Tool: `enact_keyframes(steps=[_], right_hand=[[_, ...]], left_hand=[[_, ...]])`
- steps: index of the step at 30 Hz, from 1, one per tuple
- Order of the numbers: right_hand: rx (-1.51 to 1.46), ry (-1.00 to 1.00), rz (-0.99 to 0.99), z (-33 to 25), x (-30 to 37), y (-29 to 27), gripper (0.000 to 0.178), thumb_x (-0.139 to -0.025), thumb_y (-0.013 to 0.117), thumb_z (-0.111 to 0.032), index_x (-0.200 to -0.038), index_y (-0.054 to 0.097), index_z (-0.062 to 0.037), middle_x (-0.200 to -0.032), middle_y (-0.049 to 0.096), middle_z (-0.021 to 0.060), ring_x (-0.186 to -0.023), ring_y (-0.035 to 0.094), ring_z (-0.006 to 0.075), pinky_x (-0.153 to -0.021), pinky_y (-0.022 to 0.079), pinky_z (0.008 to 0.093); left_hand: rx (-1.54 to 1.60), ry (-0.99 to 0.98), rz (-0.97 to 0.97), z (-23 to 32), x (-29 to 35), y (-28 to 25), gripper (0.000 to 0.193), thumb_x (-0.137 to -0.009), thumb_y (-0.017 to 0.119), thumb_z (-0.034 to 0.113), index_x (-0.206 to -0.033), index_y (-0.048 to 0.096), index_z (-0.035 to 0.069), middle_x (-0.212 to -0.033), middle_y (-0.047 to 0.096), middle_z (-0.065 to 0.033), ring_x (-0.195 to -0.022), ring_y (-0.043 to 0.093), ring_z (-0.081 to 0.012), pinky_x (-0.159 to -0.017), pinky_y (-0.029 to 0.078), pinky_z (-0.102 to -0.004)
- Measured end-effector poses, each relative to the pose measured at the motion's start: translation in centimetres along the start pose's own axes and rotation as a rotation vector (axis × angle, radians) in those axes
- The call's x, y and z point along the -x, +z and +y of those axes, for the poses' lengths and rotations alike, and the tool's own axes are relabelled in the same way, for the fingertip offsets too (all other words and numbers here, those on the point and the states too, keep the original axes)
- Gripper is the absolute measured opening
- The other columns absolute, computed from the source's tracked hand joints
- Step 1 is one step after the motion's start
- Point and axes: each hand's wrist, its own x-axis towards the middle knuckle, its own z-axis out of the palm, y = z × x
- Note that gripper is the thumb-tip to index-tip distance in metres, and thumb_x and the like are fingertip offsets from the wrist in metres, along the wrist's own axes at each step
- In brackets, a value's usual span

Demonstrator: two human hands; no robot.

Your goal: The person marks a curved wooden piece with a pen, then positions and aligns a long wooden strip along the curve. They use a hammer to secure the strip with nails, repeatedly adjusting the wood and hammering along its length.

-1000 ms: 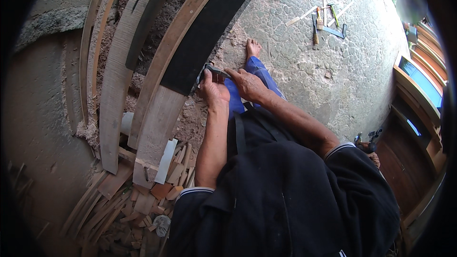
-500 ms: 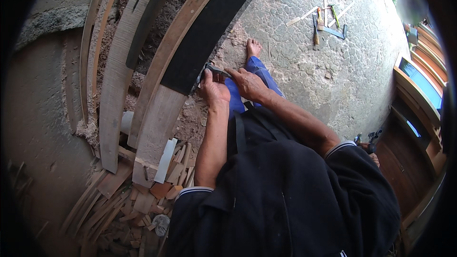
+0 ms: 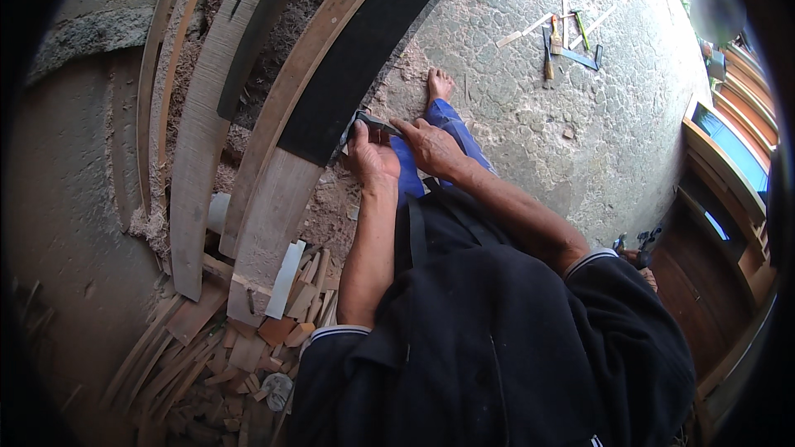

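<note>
A slim dark tool (image 3: 378, 122), its exact kind too small to make out, spans the gap between my two hands beside the edge of a long wooden bench. My left hand (image 3: 374, 161) grips its left end, the thumb pressed up against it and the palm turned upward. My right hand (image 3: 434, 148) closes on its right end from above. Near my left thumb a bit of metal shows at the bench edge, partly hidden. Beside my hands lies a long black board or sheet (image 3: 331, 87) on the bench plank (image 3: 277, 199).
Wood offcuts (image 3: 240, 356) and a crumpled whitish lump (image 3: 277, 391) lie at lower left. On the cracked concrete floor (image 3: 530, 116) rest a brush (image 3: 556, 29), a chisel-like tool (image 3: 547, 62), a blue square (image 3: 580, 58) and a green-handled hammer (image 3: 581, 26). Framed wood (image 3: 729, 141) leans at right.
Both hands keep the same hold on the dark tool, in nearly the same spot. The whole view has shifted very slightly.
</note>
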Motion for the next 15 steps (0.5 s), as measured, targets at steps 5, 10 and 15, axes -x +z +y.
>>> enact_keyframes(steps=[5, 10, 15], right_hand=[[0.000, 0.018, 0.065, 0.0, 0.0, 0.2, 0.049, -0.096, 0.055, -0.015, -0.144, 0.046, -0.0109, -0.100, 0.061, 0.0213, -0.095, 0.064, 0.0402, -0.081, 0.052, 0.0483], [-0.018, 0.042, 0.080, 0.3, -0.3, -0.4, 0.053, -0.092, 0.053, -0.011, -0.144, 0.045, -0.0149, -0.105, 0.062, 0.0243, -0.094, 0.066, 0.0440, -0.082, 0.054, 0.0505], [-0.005, 0.058, 0.075, 0.7, -0.6, -1.2, 0.050, -0.095, 0.053, -0.016, -0.144, 0.045, -0.0147, -0.105, 0.062, 0.0242, -0.094, 0.066, 0.0437, -0.081, 0.054, 0.0510]], left_hand=[[0.048, -0.005, -0.085, -0.5, -0.4, -0.2, 0.016, -0.097, 0.067, 0.023, -0.106, 0.064, 0.011, -0.095, 0.064, -0.0019, -0.087, 0.058, -0.0157, -0.079, 0.048, -0.0336], [0.007, -0.062, -0.157, -1.3, -2.1, -0.2, 0.030, -0.098, 0.065, 0.033, -0.118, 0.063, 0.011, -0.107, 0.066, -0.0020, -0.095, 0.060, -0.0166, -0.084, 0.051, -0.0382], [0.072, -0.131, -0.148, -2.0, -2.8, 0.3, 0.029, -0.098, 0.066, 0.025, -0.121, 0.063, 0.008, -0.111, 0.066, -0.0037, -0.097, 0.060, -0.0164, -0.086, 0.050, -0.0319]])
